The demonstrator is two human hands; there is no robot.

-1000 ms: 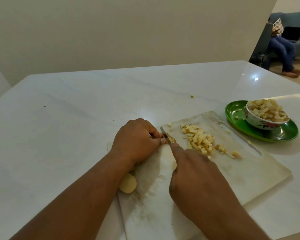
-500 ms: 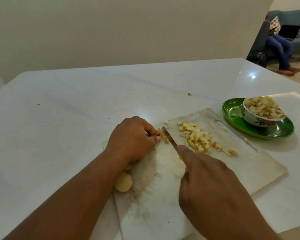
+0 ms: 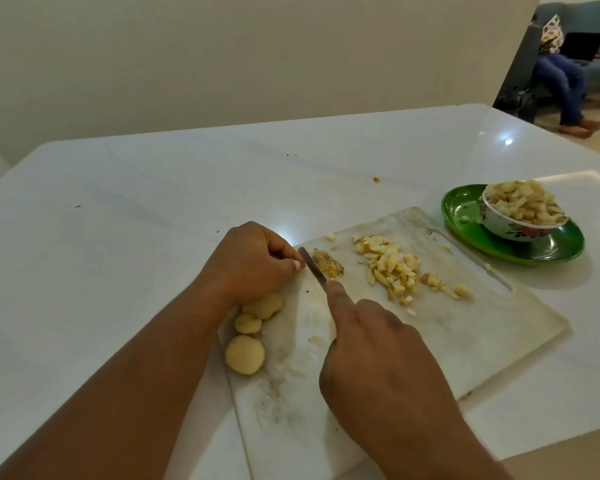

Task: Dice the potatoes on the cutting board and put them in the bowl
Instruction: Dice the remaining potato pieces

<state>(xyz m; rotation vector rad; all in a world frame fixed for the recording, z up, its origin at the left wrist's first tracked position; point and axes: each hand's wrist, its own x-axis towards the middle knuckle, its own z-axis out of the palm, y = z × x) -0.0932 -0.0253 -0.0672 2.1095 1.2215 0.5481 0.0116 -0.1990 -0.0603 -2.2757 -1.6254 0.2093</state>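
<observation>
Presently dicing is in hand: the right hand grips the knife beside a potato strip mid cutting board, the left hand curls, contents unclear, and next comes crosscutting, then transfer to the bowl far right.

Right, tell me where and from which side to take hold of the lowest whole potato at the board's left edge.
Pinch the whole potato across its rounded sides with the left hand, coming from above and the left. It sits at the left edge of the cutting board, its left side open over the table. The right hand with the knife blocks the right; a smaller potato lies just behind.
</observation>
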